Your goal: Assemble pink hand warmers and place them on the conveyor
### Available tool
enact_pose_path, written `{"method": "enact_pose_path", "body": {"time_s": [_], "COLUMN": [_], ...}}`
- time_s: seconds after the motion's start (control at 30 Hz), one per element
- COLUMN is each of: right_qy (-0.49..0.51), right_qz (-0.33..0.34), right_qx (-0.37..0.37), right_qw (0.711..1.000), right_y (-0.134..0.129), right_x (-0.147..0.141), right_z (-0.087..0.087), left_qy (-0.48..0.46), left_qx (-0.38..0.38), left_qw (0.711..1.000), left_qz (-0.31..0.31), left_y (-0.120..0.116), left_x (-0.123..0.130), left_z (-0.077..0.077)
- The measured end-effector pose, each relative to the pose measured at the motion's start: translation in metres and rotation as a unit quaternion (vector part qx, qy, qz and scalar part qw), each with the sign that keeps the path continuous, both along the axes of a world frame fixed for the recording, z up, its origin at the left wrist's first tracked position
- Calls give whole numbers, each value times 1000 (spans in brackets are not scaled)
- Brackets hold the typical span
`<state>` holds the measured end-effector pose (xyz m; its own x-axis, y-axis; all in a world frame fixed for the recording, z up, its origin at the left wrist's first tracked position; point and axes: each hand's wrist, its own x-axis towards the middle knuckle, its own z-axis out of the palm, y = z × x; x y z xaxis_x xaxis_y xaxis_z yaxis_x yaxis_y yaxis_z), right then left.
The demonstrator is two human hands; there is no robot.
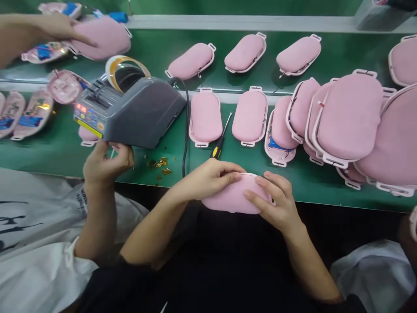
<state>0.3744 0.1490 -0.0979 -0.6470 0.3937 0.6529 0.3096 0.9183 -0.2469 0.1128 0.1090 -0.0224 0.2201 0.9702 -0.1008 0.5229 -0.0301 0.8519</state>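
Between my two hands, just off the bench's front edge, is a pink rounded plastic case [231, 201], tilted on its side. My left hand [215, 178] grips its left end, thumb along the upper edge. My right hand [276, 200] clasps the right end with fingers bent over the pink face. Lying on the bench beyond my left hand is a screwdriver [217, 148] with a black and yellow handle. Two more pink cases, a left one [205, 116] and a right one [250, 115], lie flat on either side of its shaft.
A grey tape dispenser [140, 113] stands at left, its black cable [186, 130] running along the bench. A co-worker's hand [109, 163] is at its front; another hand [61, 28] holds a pink case. Stacked pink cases [350, 115] crowd the right. Amber tape scraps [161, 163] lie nearby.
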Motion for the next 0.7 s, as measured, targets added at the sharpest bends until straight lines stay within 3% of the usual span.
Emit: {"method": "enact_pose_path", "body": {"time_s": [0.1,0.17,0.23,0.33,0.47,0.6,0.7], "right_qy": [4,26,38,52,78,65,24], "right_qz": [-7,-33,-54,-49,-21,-53,-92], "right_qx": [3,15,21,26,14,-5,-24], "right_qw": [1000,999,998,997,997,996,995], "right_y": [0,0,1,3,5,4,0], "right_x": [6,7,5,2,0,1,0], "right_z": [-10,-15,-19,-22,-25,-24,-16], "left_qy": [111,169,192,198,199,213,253], "left_qx": [143,239,289,315,296,284,311], "left_qw": [983,955,937,927,933,934,916], "left_qz": [42,40,33,44,42,40,33], "left_y": [-9,-18,-22,-23,-23,-22,-20], "left_x": [20,30,35,37,36,34,34], "left_z": [0,2,3,4,3,2,0]}}
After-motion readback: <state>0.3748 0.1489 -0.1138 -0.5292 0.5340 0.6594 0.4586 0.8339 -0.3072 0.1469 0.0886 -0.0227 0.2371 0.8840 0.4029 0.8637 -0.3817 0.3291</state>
